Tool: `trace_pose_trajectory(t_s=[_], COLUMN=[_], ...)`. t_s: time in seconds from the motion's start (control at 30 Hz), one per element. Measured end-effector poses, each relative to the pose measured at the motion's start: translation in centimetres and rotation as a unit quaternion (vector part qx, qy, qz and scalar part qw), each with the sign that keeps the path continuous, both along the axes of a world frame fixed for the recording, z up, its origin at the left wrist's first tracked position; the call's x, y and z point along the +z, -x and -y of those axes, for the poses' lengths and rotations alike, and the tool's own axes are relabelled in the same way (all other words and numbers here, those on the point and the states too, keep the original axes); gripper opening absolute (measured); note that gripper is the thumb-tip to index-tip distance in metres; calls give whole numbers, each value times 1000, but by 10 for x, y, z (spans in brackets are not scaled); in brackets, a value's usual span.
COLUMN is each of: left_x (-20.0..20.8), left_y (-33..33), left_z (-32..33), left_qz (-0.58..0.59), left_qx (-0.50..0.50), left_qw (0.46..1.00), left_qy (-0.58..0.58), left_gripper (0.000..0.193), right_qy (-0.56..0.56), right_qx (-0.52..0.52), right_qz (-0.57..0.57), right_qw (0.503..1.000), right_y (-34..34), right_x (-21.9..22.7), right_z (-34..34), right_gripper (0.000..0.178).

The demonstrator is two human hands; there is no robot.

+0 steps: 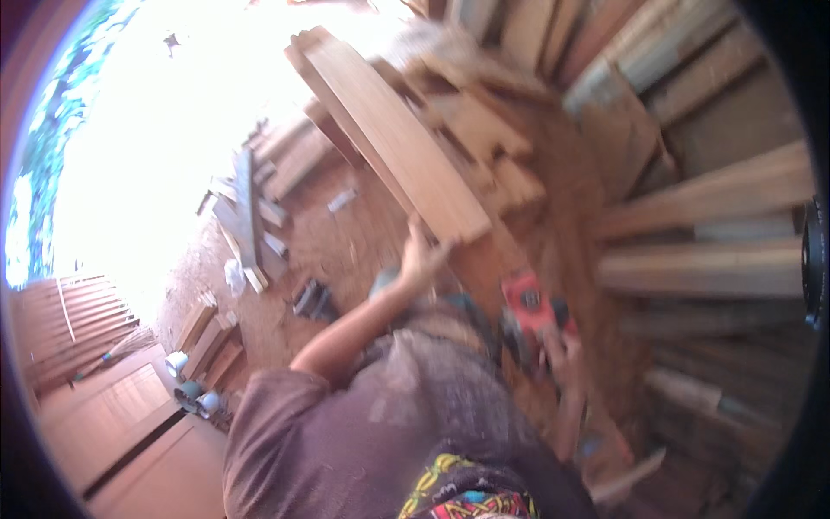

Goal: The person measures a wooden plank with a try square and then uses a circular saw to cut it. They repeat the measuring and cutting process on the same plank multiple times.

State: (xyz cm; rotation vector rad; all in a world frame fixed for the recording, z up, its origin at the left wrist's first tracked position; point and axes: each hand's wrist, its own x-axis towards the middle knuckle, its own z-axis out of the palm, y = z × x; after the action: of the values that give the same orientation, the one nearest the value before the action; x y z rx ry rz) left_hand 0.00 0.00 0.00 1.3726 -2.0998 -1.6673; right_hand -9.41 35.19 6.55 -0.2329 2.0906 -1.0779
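Note:
A long pale plank point(402, 143) stretches away from in front of me toward the bright far side. At its near end, my left hand point(422, 264) grips the edge, thumb up along the side. Low at my right, my right hand point(560, 353) is closed around a red handheld power tool point(526, 297) with a grey metal part. Motion blur hides the tool's exact kind. The tool is apart from the plank, beside my body. Under the plank lies another long board point(346, 130), partly covered.
Stacked notched timbers point(484, 130) stand just right of the plank. Long beams point(709, 268) line the right side. Offcuts point(246, 216) lie on the brown ground at left, near a dark object point(314, 300). Wooden panels point(112, 424) lie at lower left.

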Motion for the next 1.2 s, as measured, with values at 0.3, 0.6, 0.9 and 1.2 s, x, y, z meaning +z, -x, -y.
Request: trace_pose_trajectory(t_s=[0.3, 0.6, 0.9, 1.2], left_x=[-11, -17, -31, -7], left_y=[2, -50, -93, -47], left_z=[-48, -28, 15, -9], left_qz=[-25, -133, -127, -154], left_qx=[20, 170, 91, 10], left_qw=[997, 944, 967, 906], left_qy=[-63, -250, -200, -394], left_gripper=[99, 85, 63, 73], right_qy=[-24, 2, 138, -32], right_qx=[76, 284, 157, 255], right_qz=[-292, -204, 243, -289], right_qw=[953, 937, 947, 922], right_y=[93, 18, -9, -10], right_x=[50, -63, -94, 7], right_z=[110, 194, 224, 190], right_gripper=[51, 65, 61, 68])
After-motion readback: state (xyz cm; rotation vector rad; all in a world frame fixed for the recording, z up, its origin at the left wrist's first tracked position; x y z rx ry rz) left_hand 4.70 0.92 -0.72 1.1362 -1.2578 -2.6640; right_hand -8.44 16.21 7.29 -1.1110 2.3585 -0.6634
